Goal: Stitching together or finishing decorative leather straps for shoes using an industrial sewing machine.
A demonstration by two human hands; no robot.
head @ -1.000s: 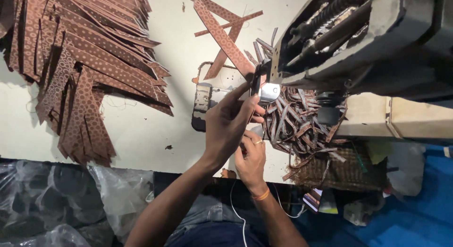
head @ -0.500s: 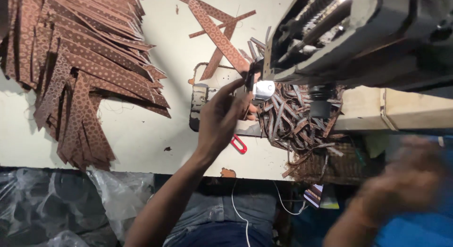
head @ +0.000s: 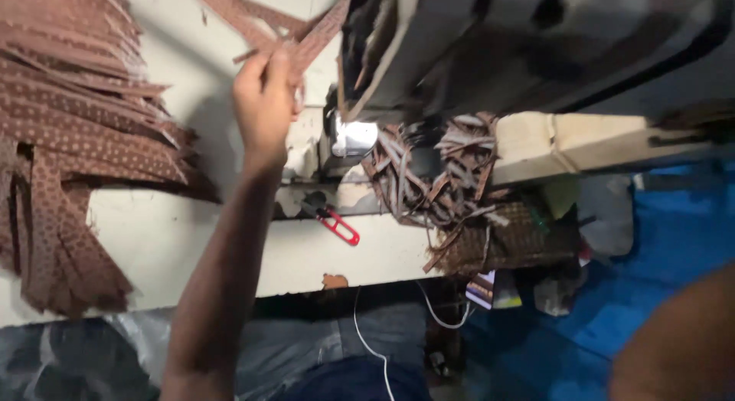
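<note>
My left hand point(head: 262, 102) is raised at the top of the head view, fingers closed on a brown patterned strip point(head: 318, 33). The strip runs up and right to the dark sewing machine head point(head: 536, 41). The machine's lit needle area point(head: 352, 137) lies just right of and below my hand. A blurred part of my right arm point(head: 681, 340) fills the lower right corner, and its hand is out of frame.
A big pile of brown patterned strips point(head: 69, 140) covers the left of the white table point(head: 191, 240). Red-handled snips point(head: 339, 226) lie near the front edge. Tangled strip scraps point(head: 436, 171) hang over a woven basket point(head: 505, 240). A blue sheet point(head: 674, 217) lies at the right.
My left hand left the needle area and went up and left, now gripping a strip. My right hand swung off to the lower right. The view has come closer to the machine.
</note>
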